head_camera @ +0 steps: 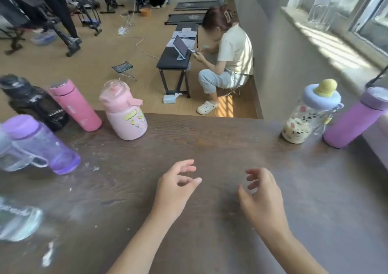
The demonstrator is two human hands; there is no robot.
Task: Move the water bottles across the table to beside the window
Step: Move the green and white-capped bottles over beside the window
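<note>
Taking the pale pink jug (125,114) at the far edge of the table (210,139) as the marker, the unmoved bottles crowd to its left. Farthest from it, a clear bottle (14,221) lies blurred at the near left corner. Closer in stand a purple-capped clear bottle (39,145), a black bottle (31,101) behind it, and a pink flask (75,105) just beside the jug. This cluster sits on the side away from the window, so it appears to be the stock waiting to go across.

To the jug's right and nearer the camera, the left hand (174,191) hovers over bare wood, its fingers (190,167) loosely apart and holding nothing. The right hand (262,196) is beside it, likewise empty, fingers (253,171) curled but spread.

Well to the right of the jug, a clear cartoon bottle (304,122) with a blue ring lid stands just beside a purple flask (352,120), both against the wall under the window sill (327,32). They look already delivered. With both hands free at mid-table, a reach left toward the jug seems the likely next step.
</note>
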